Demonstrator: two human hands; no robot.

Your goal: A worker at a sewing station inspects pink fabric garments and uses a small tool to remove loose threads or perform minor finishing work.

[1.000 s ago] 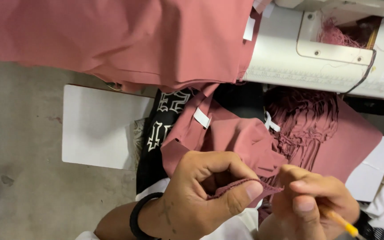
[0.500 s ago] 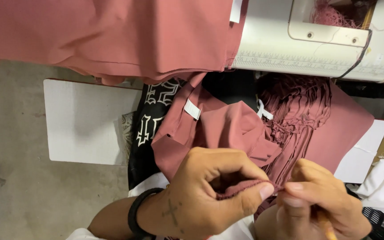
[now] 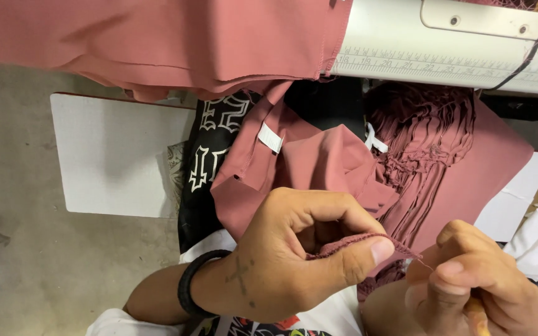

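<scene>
Left hand (image 3: 294, 255) at about 6 o'clock is curled tight, thumb and forefinger pinching the stitched edge of the dusty-pink fabric piece (image 3: 319, 168), which trails up toward 12. Right hand (image 3: 468, 280) at 4 o'clock is closed round a thin yellowish tool (image 3: 477, 314), tip near a loose thread. I'd keep that edge taut and work right at the seam, clear of the cloth itself.
</scene>
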